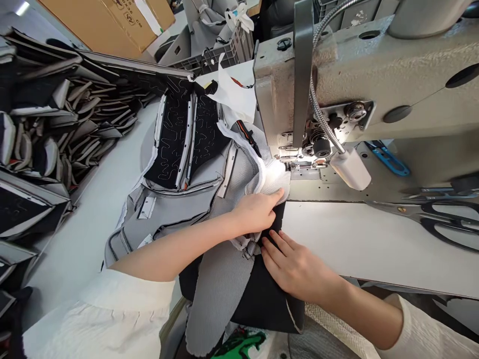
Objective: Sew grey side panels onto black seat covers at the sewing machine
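Note:
A sewn grey and black fabric cover [187,199], like a seat cover, lies bunched across the table, its seams and white edge strips showing. Its grey mesh edge [279,187] reaches under the lit needle area of the sewing machine [299,167]. My left hand [256,212] is on the grey mesh, index finger stretched toward the needle and the other fingers curled on the fabric; the thumb is hidden. Below and to the right, my right hand [294,262] rests flat on a black part [258,294] of the cover, fingers stretched out. A grey flap [220,294] hangs over the front edge.
Large black-handled scissors [430,214] and blue thread snips [389,157] lie right of the needle. A white lamp [352,169] hangs beside it. Stacked padded pieces [75,109] crowd the left. A crate [224,55] and a cardboard box [108,25] stand behind.

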`<state>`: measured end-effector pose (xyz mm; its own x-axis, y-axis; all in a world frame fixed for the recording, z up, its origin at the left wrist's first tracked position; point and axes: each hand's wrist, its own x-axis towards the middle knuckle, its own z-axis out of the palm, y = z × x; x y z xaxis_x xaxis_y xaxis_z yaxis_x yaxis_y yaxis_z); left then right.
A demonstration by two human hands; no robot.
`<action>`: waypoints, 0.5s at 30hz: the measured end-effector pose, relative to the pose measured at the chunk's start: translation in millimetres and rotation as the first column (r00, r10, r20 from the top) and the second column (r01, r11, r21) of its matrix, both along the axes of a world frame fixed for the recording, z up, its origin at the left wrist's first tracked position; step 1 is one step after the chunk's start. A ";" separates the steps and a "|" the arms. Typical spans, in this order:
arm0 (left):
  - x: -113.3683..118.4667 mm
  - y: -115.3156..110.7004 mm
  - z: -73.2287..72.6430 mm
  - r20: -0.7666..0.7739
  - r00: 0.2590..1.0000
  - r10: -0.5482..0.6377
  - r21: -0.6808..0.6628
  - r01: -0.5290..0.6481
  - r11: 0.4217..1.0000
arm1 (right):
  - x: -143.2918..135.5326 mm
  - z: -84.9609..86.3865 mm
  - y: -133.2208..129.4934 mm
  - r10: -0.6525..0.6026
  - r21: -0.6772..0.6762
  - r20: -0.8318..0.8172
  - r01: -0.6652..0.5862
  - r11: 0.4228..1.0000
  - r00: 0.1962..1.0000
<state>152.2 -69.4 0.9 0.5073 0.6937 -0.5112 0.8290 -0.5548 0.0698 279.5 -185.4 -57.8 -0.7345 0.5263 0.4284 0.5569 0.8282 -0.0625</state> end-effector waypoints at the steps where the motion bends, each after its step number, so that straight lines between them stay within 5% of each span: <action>1: 3.1 1.1 0.2 -0.012 1.000 -0.001 0.008 0.001 1.000 | 4.1 -0.3 1.8 0.009 0.002 -0.005 -0.009 1.000 1.000; 8: 28.8 12.1 -2.3 -0.164 0.986 0.040 0.129 -0.018 0.991 | 42.3 -0.2 25.4 0.082 -0.047 0.002 -0.082 0.996 0.997; 15: 18.1 -15.4 4.2 -0.251 0.964 -0.088 0.108 0.118 0.987 | 54.7 -0.6 40.0 0.115 -0.063 0.015 -0.114 0.991 0.993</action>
